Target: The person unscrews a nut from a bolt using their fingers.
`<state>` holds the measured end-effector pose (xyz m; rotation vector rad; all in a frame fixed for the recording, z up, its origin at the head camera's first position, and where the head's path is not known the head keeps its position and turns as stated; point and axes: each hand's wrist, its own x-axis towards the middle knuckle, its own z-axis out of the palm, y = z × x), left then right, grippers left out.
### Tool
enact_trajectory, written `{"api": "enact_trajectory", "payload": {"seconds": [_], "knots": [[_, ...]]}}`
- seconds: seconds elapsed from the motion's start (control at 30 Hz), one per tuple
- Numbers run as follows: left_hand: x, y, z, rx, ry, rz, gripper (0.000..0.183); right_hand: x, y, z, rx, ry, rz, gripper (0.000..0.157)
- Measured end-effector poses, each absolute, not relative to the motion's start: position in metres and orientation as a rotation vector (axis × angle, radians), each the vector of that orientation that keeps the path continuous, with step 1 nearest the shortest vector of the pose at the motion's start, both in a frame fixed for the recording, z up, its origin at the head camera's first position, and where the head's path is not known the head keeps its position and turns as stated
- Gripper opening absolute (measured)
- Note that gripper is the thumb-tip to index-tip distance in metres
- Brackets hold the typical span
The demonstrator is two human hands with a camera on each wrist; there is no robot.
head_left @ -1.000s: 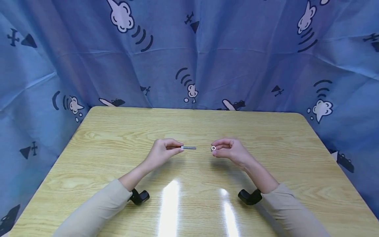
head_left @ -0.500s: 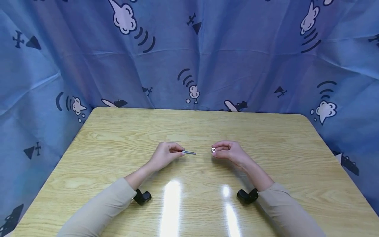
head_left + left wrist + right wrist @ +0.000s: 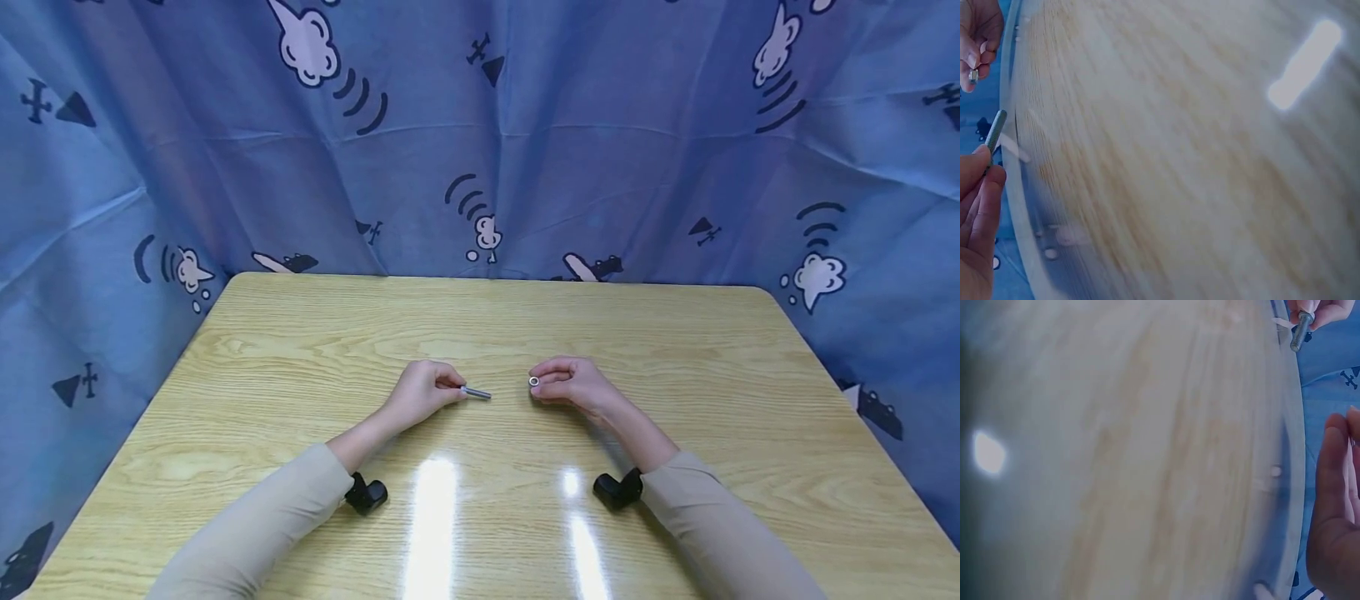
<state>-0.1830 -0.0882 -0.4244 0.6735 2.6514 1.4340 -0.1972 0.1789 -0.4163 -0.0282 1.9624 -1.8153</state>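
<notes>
My left hand (image 3: 422, 395) pinches one end of a metal bolt (image 3: 477, 392) between thumb and fingertips. The threaded shank (image 3: 997, 130) points out toward the right hand, tilted slightly down in the head view. Across a short gap, my right hand (image 3: 579, 387) holds a small metal nut (image 3: 533, 382) at its fingertips, the hole facing the head camera. In the left wrist view the nut (image 3: 974, 76) shows beyond the bolt's tip, apart from it. The right wrist view shows the bolt (image 3: 1301, 332), while the nut is hidden there.
Both hands are above a light wood-grain table (image 3: 480, 317) with glossy light reflections. A blue patterned curtain (image 3: 420, 133) hangs behind the table and at its sides. Each wrist wears a black camera, the left one (image 3: 367, 494) and the right one (image 3: 618, 492).
The bolt's free end has tipped lower toward the near side. My right hand has shifted slightly left, narrowing the gap a little. Both hands keep their hold.
</notes>
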Motion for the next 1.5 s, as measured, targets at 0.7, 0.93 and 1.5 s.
{"api": "enact_trajectory", "payload": {"seconds": [0.7,0.93,1.5], "knots": [[-0.184,-0.086,-0.425,0.867,2.84,1.021,0.007,-0.199,0.174,-0.421,-0.05,2.194,-1.566,0.029],[-0.184,-0.087,-0.424,0.892,2.853,0.98,0.006,-0.199,0.167,-0.419,-0.142,2.355,-1.384,0.023],[-0.185,-0.089,-0.424,0.92,2.837,0.99,0.007,-0.198,0.165,-0.42,-0.289,2.445,-1.251,0.018]]}}
